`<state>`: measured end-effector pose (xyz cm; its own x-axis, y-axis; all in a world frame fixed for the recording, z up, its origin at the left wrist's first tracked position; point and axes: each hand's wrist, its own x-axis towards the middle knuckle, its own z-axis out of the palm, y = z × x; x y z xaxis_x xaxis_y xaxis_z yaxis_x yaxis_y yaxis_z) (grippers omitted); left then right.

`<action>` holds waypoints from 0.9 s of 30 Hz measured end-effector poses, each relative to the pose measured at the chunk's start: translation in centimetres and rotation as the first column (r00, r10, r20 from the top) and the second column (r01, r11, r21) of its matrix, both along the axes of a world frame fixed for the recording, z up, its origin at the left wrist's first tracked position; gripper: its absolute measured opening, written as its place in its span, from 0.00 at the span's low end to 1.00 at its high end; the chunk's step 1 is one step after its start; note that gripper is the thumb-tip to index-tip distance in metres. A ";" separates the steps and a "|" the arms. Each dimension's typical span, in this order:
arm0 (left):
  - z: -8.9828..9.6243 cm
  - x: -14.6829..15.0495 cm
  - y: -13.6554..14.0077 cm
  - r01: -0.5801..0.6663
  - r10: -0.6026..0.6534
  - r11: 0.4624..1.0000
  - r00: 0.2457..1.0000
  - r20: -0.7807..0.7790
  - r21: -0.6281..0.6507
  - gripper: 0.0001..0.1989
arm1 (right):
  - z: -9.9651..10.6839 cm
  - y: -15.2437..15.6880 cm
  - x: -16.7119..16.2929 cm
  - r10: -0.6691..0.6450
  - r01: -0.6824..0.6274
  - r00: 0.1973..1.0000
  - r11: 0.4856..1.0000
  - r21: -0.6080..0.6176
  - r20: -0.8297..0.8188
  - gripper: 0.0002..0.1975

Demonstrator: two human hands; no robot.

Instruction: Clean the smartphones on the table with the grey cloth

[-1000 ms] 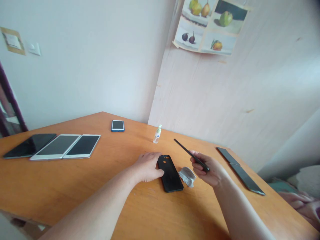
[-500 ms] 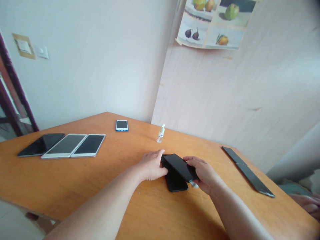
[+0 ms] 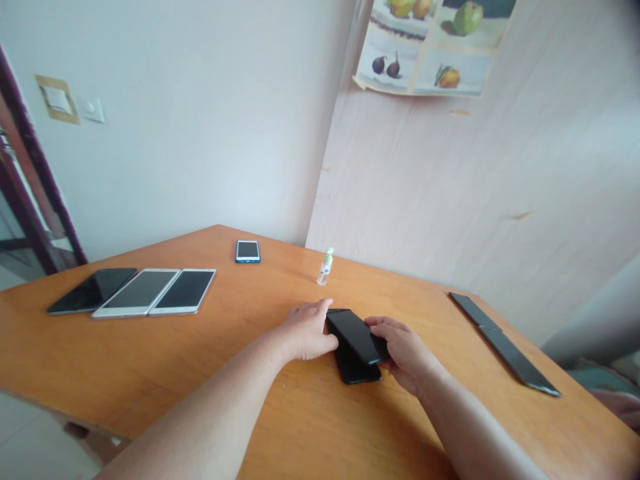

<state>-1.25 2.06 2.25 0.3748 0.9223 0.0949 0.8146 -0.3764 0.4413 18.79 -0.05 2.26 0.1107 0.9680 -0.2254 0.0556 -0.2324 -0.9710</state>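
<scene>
My right hand (image 3: 400, 350) is closed around the right side of a black phone (image 3: 357, 335), with the thumb near its upper edge. The phone is tilted, its far end over the top of a flat black piece that looks like a phone case (image 3: 354, 371), lying on the table (image 3: 305, 417). My left hand (image 3: 310, 333) grips the left edge of that case, thumb on the near part and index finger at the far corner. Its other fingers are mostly hidden. The phone covers much of the case.
A small pump bottle (image 3: 325, 268) stands beyond my hands. Farther back lies a blue-edged phone (image 3: 248, 251). To the left are a black tablet (image 3: 93, 291) and two white tablets (image 3: 135, 293) (image 3: 183, 291). Two dark flat devices (image 3: 475, 311) (image 3: 519, 360) lie along the right edge.
The phone in my right hand has shifted slightly left and lower, lining up more with the case beneath. My left hand has stayed at the case's edge. The view has shifted slightly.
</scene>
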 end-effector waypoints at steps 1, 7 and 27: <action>-0.1 0.0 0.0 0.001 -0.001 1.000 1.000 0.001 0.006 0.41 | 0.0 0.0 0.0 0.002 -0.002 1.000 1.000 0.000 0.007 0.12; -0.1 0.0 0.1 -0.002 0.002 1.000 1.000 -0.003 0.009 0.39 | -0.7 0.2 -0.4 -0.021 0.021 0.997 1.000 0.006 0.068 0.13; 0.5 -0.1 0.1 -0.021 0.026 0.997 0.997 0.072 -0.071 0.39 | -2.6 0.4 -1.1 -0.176 0.130 0.936 0.978 0.165 0.305 0.15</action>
